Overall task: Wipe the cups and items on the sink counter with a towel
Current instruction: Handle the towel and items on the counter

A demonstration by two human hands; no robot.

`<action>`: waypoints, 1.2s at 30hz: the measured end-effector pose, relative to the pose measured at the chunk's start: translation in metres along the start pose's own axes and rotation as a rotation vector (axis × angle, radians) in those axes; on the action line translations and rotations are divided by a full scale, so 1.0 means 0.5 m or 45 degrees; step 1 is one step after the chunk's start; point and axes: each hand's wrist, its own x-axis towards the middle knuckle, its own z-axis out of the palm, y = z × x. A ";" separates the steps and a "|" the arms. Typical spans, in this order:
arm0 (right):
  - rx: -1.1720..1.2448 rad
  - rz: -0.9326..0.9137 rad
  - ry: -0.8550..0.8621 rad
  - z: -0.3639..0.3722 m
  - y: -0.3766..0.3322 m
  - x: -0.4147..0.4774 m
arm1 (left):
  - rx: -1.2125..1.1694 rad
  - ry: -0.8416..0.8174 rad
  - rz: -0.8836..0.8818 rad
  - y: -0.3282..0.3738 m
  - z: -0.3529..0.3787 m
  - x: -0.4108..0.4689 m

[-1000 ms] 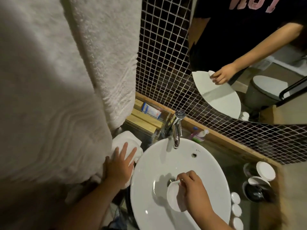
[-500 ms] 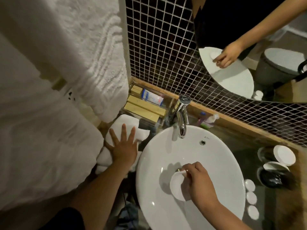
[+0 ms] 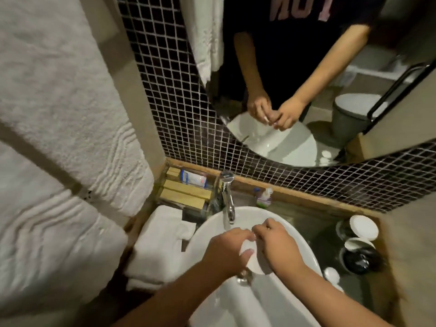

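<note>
Where both hands grip it, small round white lid (image 3: 253, 259).

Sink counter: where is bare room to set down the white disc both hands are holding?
The widest bare patch is the dark counter behind the basin, between the small bottles and the lidded cups. Left is filled by the folded towel and tray; right is crowded with cups and small white lids.

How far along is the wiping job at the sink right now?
Nothing looks wiped yet. Both hands, left hand and right hand, hold a white lid over the basin. The folded towel lies untouched on the counter; the black cups at right remain.
</note>
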 end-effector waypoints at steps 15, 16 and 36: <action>0.207 0.287 0.301 0.005 0.201 -0.109 | -0.182 -0.070 -0.445 0.157 0.119 0.193; 0.206 0.312 0.305 0.010 0.211 -0.113 | -0.189 -0.080 -0.447 0.163 0.135 0.202; 0.087 0.407 -0.006 0.061 0.433 0.030 | 0.138 -0.244 -0.018 0.157 0.321 0.369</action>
